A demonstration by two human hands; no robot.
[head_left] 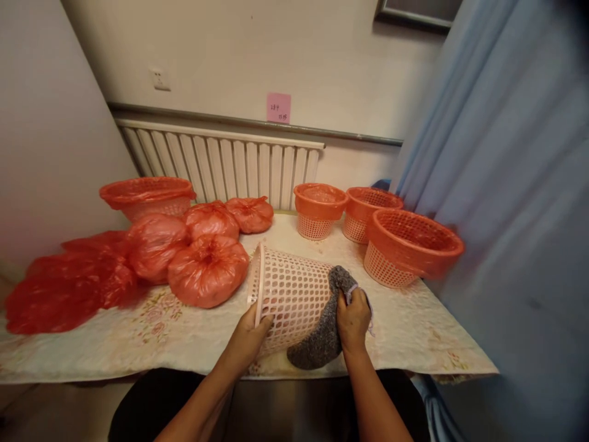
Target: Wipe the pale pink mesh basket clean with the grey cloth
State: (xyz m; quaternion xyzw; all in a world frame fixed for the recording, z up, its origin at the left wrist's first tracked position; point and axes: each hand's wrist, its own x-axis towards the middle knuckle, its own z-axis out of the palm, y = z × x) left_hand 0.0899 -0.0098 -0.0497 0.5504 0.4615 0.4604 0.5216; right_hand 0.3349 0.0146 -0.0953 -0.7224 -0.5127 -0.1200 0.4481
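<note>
A pale pink perforated plastic wastebasket (pixel 294 294) lies tipped on its side above the near part of the table, its mouth facing left. My left hand (pixel 251 334) grips its rim, thumb on the outside wall. Against the basket's base on the right, my right hand (pixel 353 313) is closed on a dark grey cloth (pixel 319 341) with a light purple edge or loop. Part of the cloth hangs down below the basket. The fingertips of my left hand are hidden by the rim.
Several tied red plastic bags (pixel 209 270) are heaped at left, before a red-lined basket (pixel 147 196). Three lined baskets stand at right, the nearest basket (pixel 391 267) by the blue curtain (pixel 506 184). A radiator (pixel 225 159) runs behind the cloth-covered table (pixel 405 331).
</note>
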